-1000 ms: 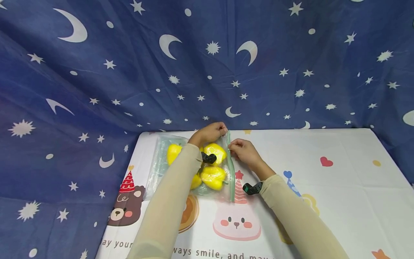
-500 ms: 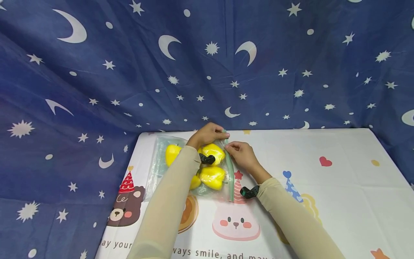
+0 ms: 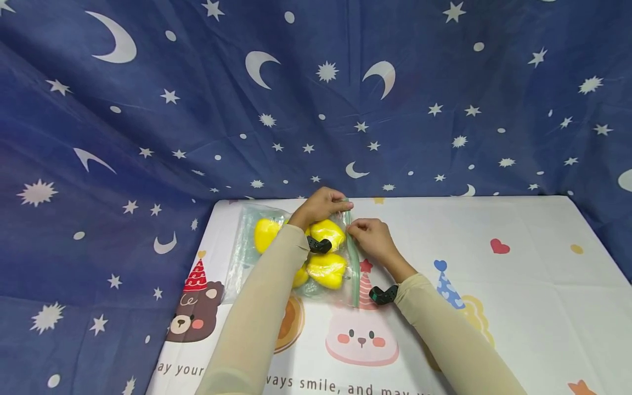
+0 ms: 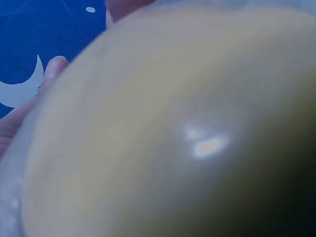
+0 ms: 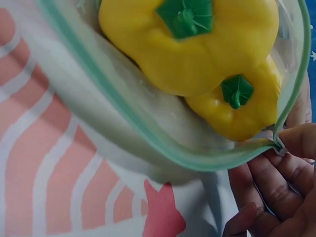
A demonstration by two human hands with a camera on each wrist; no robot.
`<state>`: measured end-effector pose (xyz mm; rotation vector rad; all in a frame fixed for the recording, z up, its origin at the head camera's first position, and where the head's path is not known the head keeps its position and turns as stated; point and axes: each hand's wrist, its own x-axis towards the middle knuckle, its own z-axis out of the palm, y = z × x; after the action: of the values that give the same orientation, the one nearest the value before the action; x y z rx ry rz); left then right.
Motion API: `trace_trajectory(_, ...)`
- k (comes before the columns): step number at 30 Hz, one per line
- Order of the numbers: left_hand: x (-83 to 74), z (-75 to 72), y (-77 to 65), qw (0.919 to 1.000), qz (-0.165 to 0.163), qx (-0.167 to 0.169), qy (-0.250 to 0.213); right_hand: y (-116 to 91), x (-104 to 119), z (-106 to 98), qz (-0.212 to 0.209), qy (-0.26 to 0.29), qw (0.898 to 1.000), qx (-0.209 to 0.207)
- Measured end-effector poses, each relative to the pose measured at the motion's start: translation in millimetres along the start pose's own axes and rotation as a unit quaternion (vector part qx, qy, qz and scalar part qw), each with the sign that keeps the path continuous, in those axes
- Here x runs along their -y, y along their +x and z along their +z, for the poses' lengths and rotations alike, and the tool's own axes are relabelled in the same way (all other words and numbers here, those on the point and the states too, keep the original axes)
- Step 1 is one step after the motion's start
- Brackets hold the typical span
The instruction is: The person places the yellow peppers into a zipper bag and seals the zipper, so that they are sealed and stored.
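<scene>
A clear zip bag [image 3: 242, 258] with a green zip strip [image 3: 355, 277] lies on its side at the table's left, several yellow bell peppers [image 3: 327, 270] inside. At the far end of the strip, my left hand [image 3: 320, 208] pinches the bag's corner. Just nearer along it, my right hand [image 3: 372, 238] pinches the zip at a small pale slider [image 5: 281, 147] between thumb and fingers. The right wrist view shows the bag's mouth gaping, with green pepper stems [image 5: 187, 19] facing out. A blurred pepper [image 4: 148, 123] fills most of the left wrist view.
The table [image 3: 538, 318] wears a white cloth printed with cartoon animals, hearts and lettering. A dark blue curtain [image 3: 316, 99] with moons and stars hangs behind and to the left. Black camera mounts [image 3: 383, 295] sit on both wrists.
My left fingers have shifted right and now reach across the far end of the zip strip. My right hand has moved slightly nearer along the strip, still pinching it.
</scene>
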<state>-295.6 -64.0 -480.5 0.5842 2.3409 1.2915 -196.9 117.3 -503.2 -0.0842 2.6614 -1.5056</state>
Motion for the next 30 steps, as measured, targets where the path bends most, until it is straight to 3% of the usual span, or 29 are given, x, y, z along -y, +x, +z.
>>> trace_trajectory(9,-0.9,-0.8,2.6,0.9998,0.004,-0.010,0.015,-7,-3,-5,-0.018,-0.024,0.999,0.042)
trace_trajectory(16,-3.0,-9.9,5.1,0.9986,-0.010,-0.050,0.015,-16,-2,-6,-0.010,-0.009,0.996,0.088)
trace_trajectory(30,-6.2,-17.8,7.5,0.9978,-0.026,-0.058,0.017,-38,-11,-2,-0.016,0.023,0.992,0.125)
